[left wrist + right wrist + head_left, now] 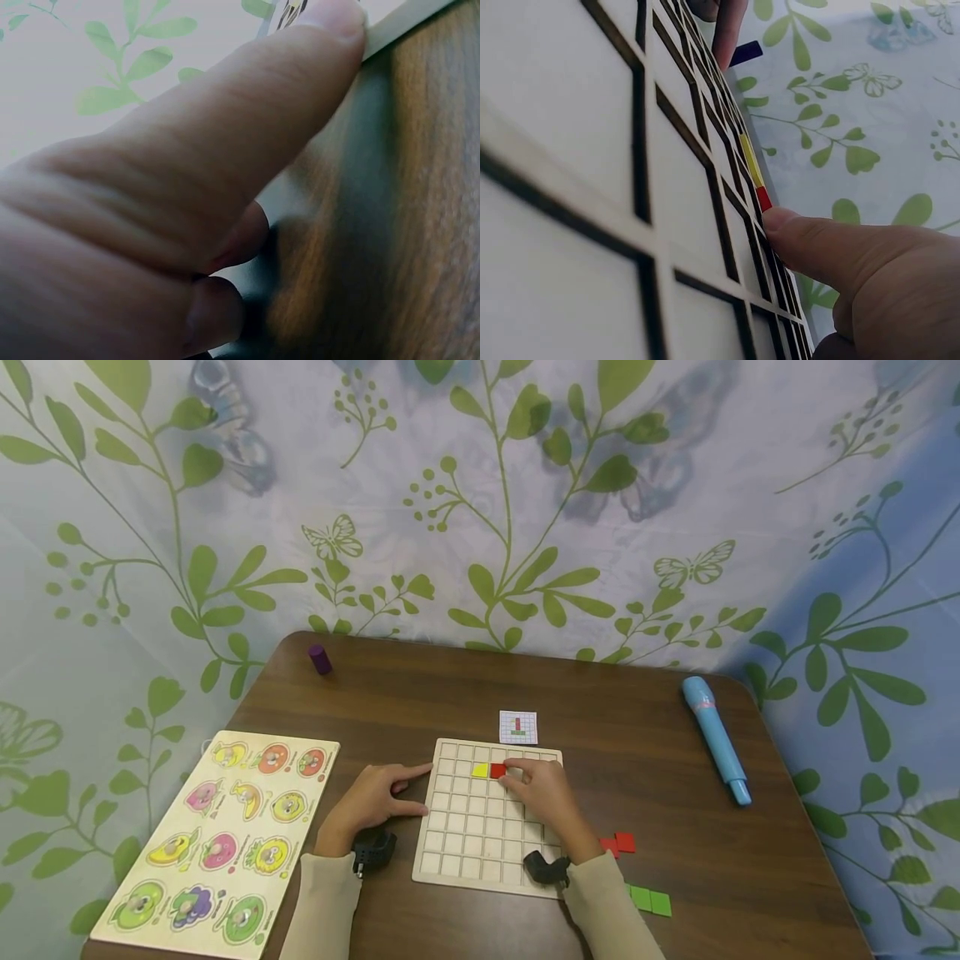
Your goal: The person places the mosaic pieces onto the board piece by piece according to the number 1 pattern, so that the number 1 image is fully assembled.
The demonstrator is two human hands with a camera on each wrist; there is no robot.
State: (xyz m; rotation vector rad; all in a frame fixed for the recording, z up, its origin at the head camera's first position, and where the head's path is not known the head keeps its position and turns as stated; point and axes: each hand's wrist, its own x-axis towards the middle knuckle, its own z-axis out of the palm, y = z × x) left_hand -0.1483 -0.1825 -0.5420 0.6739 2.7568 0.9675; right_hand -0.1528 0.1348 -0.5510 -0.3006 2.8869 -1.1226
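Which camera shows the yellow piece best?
The head view, which shows the yellow piece from above. The right wrist view shows it steeply slanted, as a narrow strip; the left wrist view doesn't show it.

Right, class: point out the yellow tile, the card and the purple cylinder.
Yellow tile [479,770]: head view, top face.
Card [518,727]: head view, printed face.
Purple cylinder [320,661]: head view, curved side.

Two hands [371,797], two boards [476,823], one yellow tile [479,770] and three red tiles [497,771] show.
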